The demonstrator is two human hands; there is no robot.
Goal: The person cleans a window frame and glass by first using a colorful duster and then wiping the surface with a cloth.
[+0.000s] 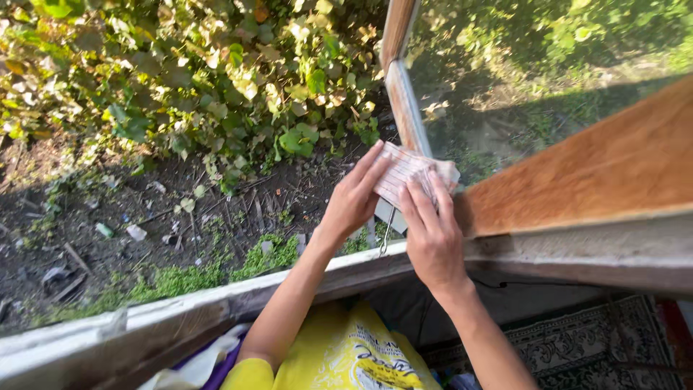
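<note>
Both my hands reach out over a window sill (180,310) and press a striped cloth (406,167) against the lower corner of an open window's glass pane (505,94). My left hand (355,196) lies with its fingers on the cloth's left side. Beside it, my right hand (432,232) presses flat on the cloth's lower right part. The pane sits in a weathered wooden frame (404,108).
A brown wooden shutter or frame board (606,173) runs to the right. Below the window lie bare soil with litter (108,231) and leafy bushes (216,72). A metal hook (386,231) hangs by the sill. A patterned rug (577,339) lies inside.
</note>
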